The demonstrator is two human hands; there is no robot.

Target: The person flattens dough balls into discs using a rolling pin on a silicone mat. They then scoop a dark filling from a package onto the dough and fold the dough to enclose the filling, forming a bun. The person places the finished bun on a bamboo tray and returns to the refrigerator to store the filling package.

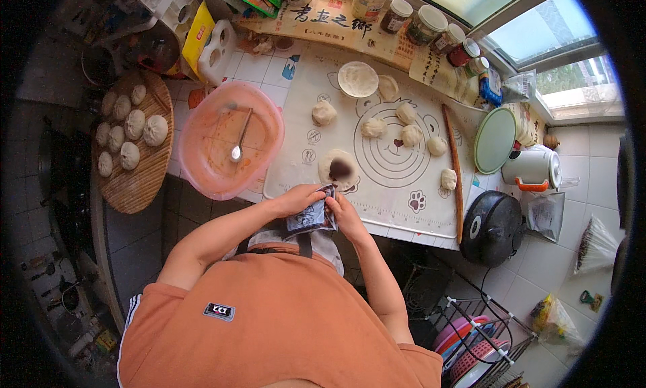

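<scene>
Between them, my left hand (301, 198) and my right hand (343, 214) hold a plastic packet (312, 217) at the near edge of the pastry mat (298, 173). Its top end is pinched by the fingers of both. Just beyond the packet lies a round dough wrapper (325, 161) with a mound of dark filling (342, 170) on it. Several dough pieces rest farther back, among them a lump (324, 113) at the left and a small one (448, 179) at the right. A floury bowl (358, 79) stands behind them.
A pink basin (189, 158) with a metal spoon (242, 138) sits left of the mat. Farther left, a woven tray (133, 196) bears several shaped buns (135, 124). At the right are a wooden rolling pin (452, 173), a green lid (495, 140) and a black appliance (492, 229). Jars (427, 24) line the back.
</scene>
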